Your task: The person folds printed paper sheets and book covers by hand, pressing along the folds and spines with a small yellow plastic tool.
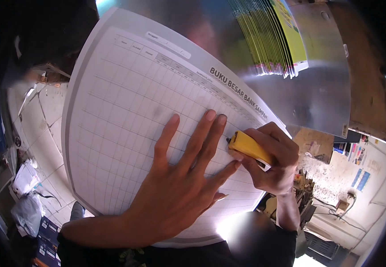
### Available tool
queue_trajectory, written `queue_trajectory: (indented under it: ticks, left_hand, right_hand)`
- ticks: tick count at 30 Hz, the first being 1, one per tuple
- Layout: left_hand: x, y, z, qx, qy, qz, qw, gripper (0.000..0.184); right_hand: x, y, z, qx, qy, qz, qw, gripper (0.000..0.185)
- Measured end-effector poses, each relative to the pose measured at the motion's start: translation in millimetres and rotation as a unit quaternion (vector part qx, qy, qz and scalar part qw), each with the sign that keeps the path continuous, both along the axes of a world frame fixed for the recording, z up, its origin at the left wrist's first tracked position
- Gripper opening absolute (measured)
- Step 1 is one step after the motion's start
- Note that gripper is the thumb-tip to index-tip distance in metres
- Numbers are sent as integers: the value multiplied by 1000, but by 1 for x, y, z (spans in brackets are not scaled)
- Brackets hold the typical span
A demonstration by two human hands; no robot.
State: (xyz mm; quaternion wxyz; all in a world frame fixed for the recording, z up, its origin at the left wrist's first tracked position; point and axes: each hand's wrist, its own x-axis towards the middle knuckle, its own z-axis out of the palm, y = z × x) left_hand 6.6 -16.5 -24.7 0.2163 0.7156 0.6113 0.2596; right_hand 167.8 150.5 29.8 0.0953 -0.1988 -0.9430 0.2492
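A large white printed sheet [126,102] with a table grid and the heading "BUKU BESAR BANK SAMPAH" fills the middle of the view, tilted. My left hand [179,182] lies on it, palm down, fingers spread. Just right of those fingers, my right hand [273,155] is closed around a yellow tool [250,147], whose dark tip points left over the sheet. The tool's lower side is partly hidden by my fingers. My left little finger is close to my right fingertips; whether they touch is unclear.
Behind the sheet, a stack of green-edged booklets [268,40] sits on a shiny metallic surface [308,98]. White plastic bags [26,209] are at the lower left, beside the tiled floor [44,129]. Cables and a socket [343,205] show at the right.
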Motion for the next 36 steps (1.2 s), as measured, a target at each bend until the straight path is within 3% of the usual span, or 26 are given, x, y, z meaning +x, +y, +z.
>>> queue_trajectory:
  ticks: [2,4,8,10,13,16,22,25,26,36]
  left_hand:
    - [-1,0,1,-4,-2,2,1000,61]
    - [0,0,1,-7,-2,0,1000,60]
    - [-1,0,6,-21,21,3,1000,59]
    - [0,1,8,-23,34,2,999,58]
    - [0,0,8,-20,55,9,998,57]
    - [2,-2,8,-12,65,8,998,56]
    - [3,0,7,7,64,24,998,53]
    - [5,-3,6,8,61,35,998,53]
    - [4,-3,7,11,58,32,998,54]
    - [2,-4,-2,25,-5,32,999,51]
  right_hand:
    - [-1,3,-1,-21,1,-14,1000,42]
    - [-1,7,1,-157,-8,-62,986,38]
    - [-6,-5,6,-241,1,-140,960,32]
    - [-8,-18,8,-346,27,-259,901,29]
    - [-2,-23,0,-326,48,-305,893,27]
    - [1,-7,-7,-371,135,-408,823,37]
    - [9,-12,1,-310,81,-267,909,33]
    - [21,-4,-5,-115,111,-83,984,37]
    - [20,-3,-3,-85,104,-41,990,39]
    - [7,-2,2,-39,20,-6,999,43]
